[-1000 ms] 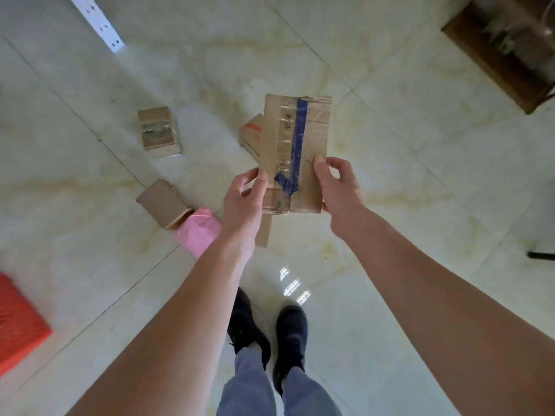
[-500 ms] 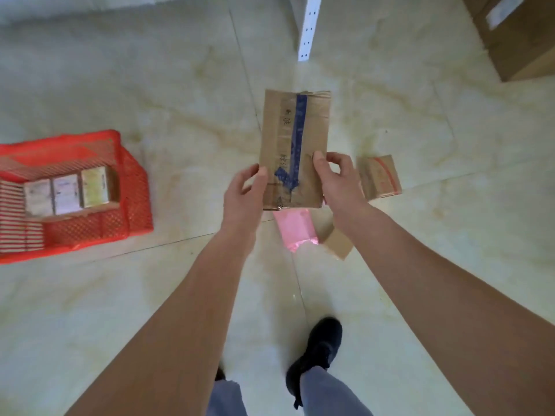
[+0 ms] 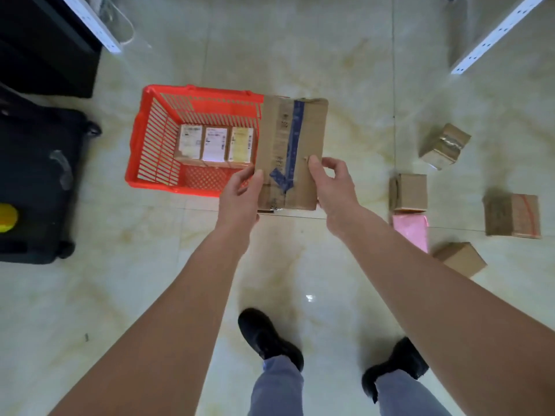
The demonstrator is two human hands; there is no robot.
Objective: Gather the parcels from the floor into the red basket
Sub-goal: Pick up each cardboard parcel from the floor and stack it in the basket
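A flat cardboard parcel with a blue tape stripe (image 3: 292, 145) is held up in front of me, over the right edge of the red basket (image 3: 150, 136). My left hand (image 3: 241, 190) grips its lower left edge and my right hand (image 3: 333, 184) pinches its lower right edge. In the basket lies a parcel with three labels (image 3: 214, 144). On the floor to the right lie small cardboard boxes (image 3: 444, 145), (image 3: 408, 192), (image 3: 512, 216), (image 3: 461, 259) and a pink bag (image 3: 411, 232).
A black wheeled case (image 3: 36, 181) stands left of the basket, with black furniture (image 3: 45, 46) behind it. White perforated shelf posts (image 3: 492, 37) rise at top right and top left. My two black shoes (image 3: 267, 340) stand on the pale tiled floor.
The view has swung left: the red basket has come from the left edge to the middle, right behind the held parcel. The floor parcels now lie at the right. Both hands keep their grip.
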